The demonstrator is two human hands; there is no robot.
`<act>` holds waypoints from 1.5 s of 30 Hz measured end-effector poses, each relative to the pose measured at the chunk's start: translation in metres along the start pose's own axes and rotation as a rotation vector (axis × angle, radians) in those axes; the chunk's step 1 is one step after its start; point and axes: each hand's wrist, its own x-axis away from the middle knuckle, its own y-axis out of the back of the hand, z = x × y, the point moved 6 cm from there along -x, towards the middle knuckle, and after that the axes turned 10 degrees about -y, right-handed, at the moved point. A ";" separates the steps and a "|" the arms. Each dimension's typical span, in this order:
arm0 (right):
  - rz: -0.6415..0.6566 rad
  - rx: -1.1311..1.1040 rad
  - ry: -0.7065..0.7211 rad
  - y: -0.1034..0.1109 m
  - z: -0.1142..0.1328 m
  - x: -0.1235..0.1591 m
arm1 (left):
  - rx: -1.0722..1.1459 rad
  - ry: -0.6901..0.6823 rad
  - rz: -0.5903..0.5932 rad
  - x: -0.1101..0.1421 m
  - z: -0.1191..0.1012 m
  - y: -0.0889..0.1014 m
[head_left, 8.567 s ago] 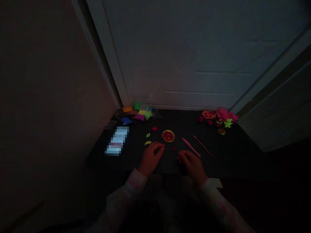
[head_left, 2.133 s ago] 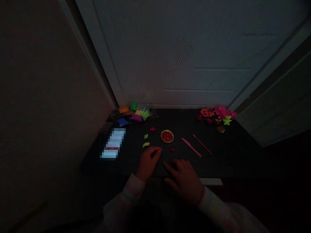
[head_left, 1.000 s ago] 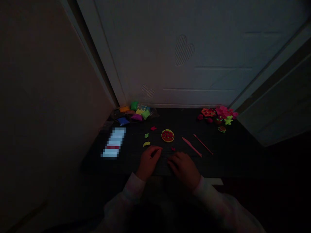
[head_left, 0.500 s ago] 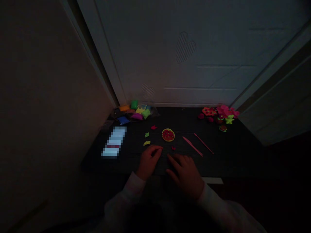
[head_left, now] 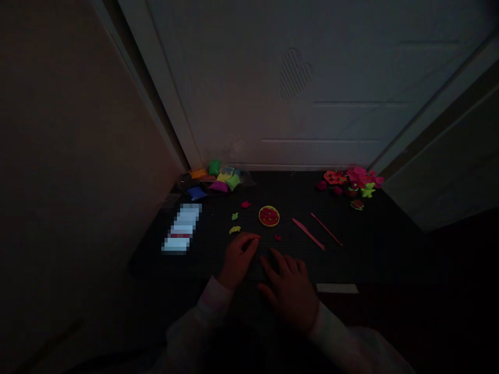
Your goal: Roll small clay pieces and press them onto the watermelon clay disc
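The scene is very dark. My left hand (head_left: 238,257) rests on the dark table (head_left: 374,244) with its fingers curled, just below a small yellow clay piece (head_left: 234,229). My right hand (head_left: 289,283) lies flat beside it, fingers stretched out on the table top. Whether anything lies under the palm is hidden. Just beyond the hands sit a round yellow-rimmed red clay disc (head_left: 268,216) and a tiny red clay bit (head_left: 277,237). Two thin pink modelling tools (head_left: 309,235) lie to the right of the disc.
Colourful clay packets (head_left: 218,179) are heaped at the back left, small green (head_left: 234,216) and red (head_left: 245,204) clay bits in front of them. Finished pink, red and green clay figures (head_left: 353,183) cluster at the back right. A pale blurred card (head_left: 181,234) lies left. A white door stands behind.
My right hand has slid back and forth on the table beside the left hand, and now lies a little nearer to me with its fingers stretched. The left hand has stayed put.
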 end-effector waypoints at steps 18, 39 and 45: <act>-0.004 0.001 -0.009 0.002 -0.006 0.003 | 0.023 0.001 0.000 0.001 0.005 -0.002; -0.003 0.004 -0.063 0.004 -0.017 0.000 | -0.003 -0.014 0.013 0.000 0.004 -0.003; 0.022 -0.003 0.017 0.002 -0.012 -0.001 | -0.020 -0.019 0.015 0.000 0.000 -0.002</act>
